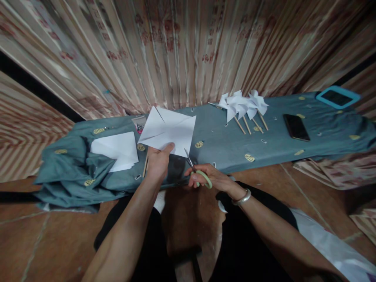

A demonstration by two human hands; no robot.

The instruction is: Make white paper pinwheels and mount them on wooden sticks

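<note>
A white square sheet of paper [173,127] is raised above the cloth, with slits running inward from its upper and left corners. My left hand [159,160] pinches its lower edge, thumb on top. In my right hand [210,176] is a pair of scissors [202,177] with pale green handles. The blades point up at the paper's lower right corner, one of them showing over the sheet. Left of my left hand lies a stack of white paper [117,149], partly under a fold of cloth. A thin wooden stick [145,165] lies beside my left wrist.
Several white paper pinwheels [242,105] on wooden sticks lie at the back right. Further right are a dark phone [296,127] and a blue-framed tablet [337,97]. A small packet [139,124] sits behind the paper. Green cloth [223,152] covers the narrow table; a curtain [182,51] hangs behind.
</note>
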